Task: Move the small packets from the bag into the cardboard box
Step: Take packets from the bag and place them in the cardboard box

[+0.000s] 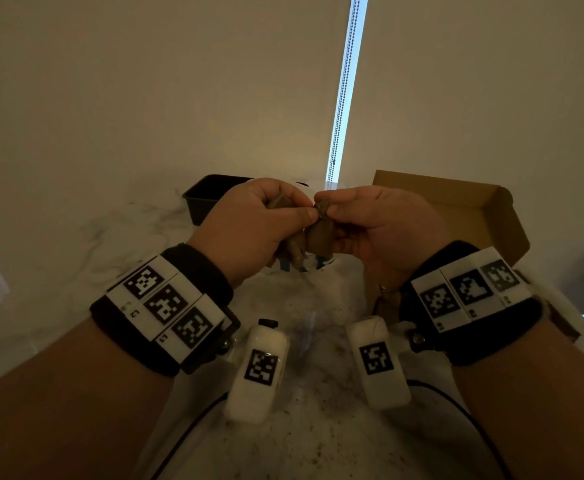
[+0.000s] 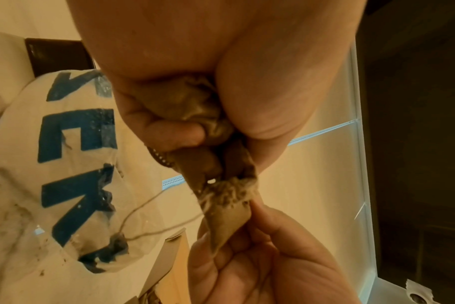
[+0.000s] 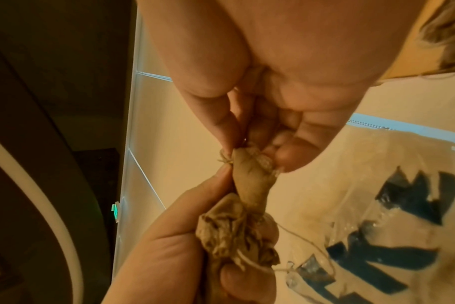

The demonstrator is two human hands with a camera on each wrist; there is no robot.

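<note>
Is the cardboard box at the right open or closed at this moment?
Open. In the head view the cardboard box has its lid flap raised behind the right hand, and its brown inside shows.

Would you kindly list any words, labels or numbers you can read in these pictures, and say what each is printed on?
Plastic bag: large blue letters, creased and cut off; no whole word can be read.
Wristband tags: black-and-white square codes with tiny marks beside them, too small to read.
White wrist devices: the same square codes, no words.
Cardboard box: no print visible.
</note>
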